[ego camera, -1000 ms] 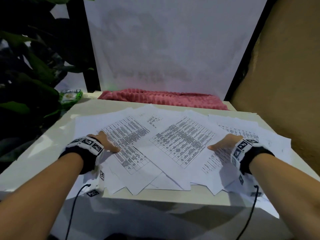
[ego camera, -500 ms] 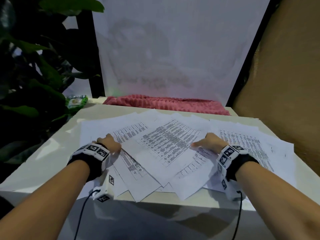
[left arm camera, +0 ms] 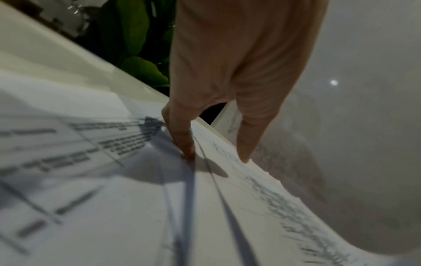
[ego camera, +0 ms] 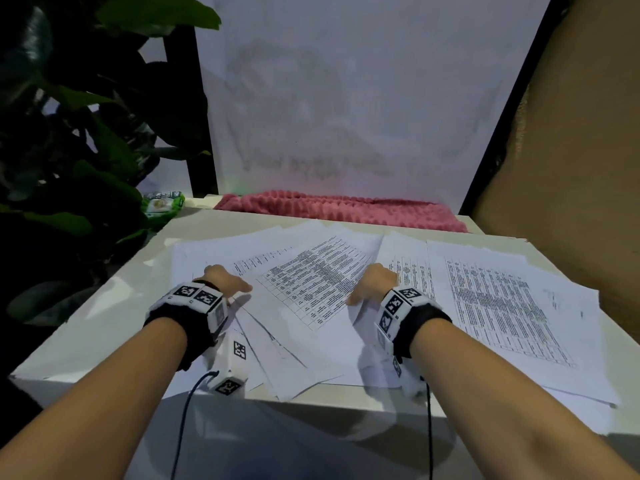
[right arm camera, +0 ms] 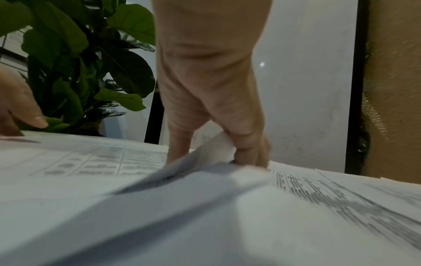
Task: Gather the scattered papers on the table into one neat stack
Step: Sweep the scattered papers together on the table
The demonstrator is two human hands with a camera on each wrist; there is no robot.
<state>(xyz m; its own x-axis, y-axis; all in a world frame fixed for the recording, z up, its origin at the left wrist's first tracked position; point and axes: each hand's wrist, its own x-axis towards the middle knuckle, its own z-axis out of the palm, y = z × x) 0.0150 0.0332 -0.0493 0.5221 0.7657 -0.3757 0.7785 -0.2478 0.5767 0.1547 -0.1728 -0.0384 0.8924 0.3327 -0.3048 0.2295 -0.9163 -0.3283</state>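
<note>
At the counter's (ego camera: 104, 327) near edge, corners of the papers (ego camera: 311, 292) overhang, fanned in a loose bunch between the two wrists. The left hand (ego camera: 225, 282) presses flat on the sheets with straight fingers; the right hand (ego camera: 375, 284) does likewise in the head view. Against half a second ago the hands stand closer together and the middle sheets have slid inward and overlapped more, so the gathering looks under way but far from neat. Toward the right edge more printed sheets (ego camera: 502, 306) lie spread, outside the hands. The right wrist view adds what the head view hides: a sheet edge buckling up against the right fingers (right arm camera: 248, 153), apparently curled over it. Beyond the far edge lies a pink cloth (ego camera: 346, 209).
</note>
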